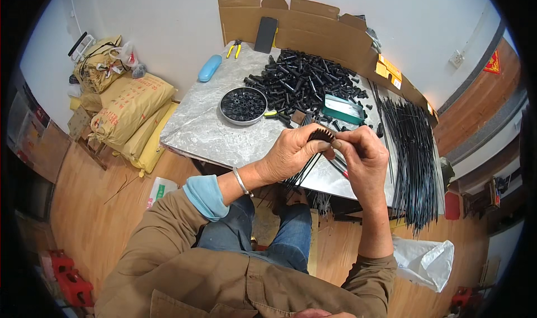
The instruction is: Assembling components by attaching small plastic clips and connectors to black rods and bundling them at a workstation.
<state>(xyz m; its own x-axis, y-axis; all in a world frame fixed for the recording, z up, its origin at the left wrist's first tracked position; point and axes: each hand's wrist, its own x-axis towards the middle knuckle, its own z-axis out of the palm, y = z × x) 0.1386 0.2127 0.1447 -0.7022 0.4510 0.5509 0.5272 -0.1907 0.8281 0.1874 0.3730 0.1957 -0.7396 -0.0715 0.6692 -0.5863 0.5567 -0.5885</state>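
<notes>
My left hand [295,153], with a silver bangle at its wrist, is closed around several thin black rods [307,170]. Their upper ends stand fanned side by side like the teeth of a comb, and their lower parts hang down past the table edge. The fingertips of my right hand [366,153] are pinched together at the end of that fan. Whatever lies between them is too small to make out. Behind my hands lies a big heap of short black tubular parts [305,80]. Left of the heap a round metal bowl [244,122] holds small black ring-like pieces.
A bundle of long black rods [414,156] lies along the right of the table [207,142]. Around are a green tray [342,110], a blue case [210,68], yellow-handled pliers [235,49] and a dark phone-like slab [265,34]. A cardboard screen [313,19] lines the back; sacks [131,111] are piled left.
</notes>
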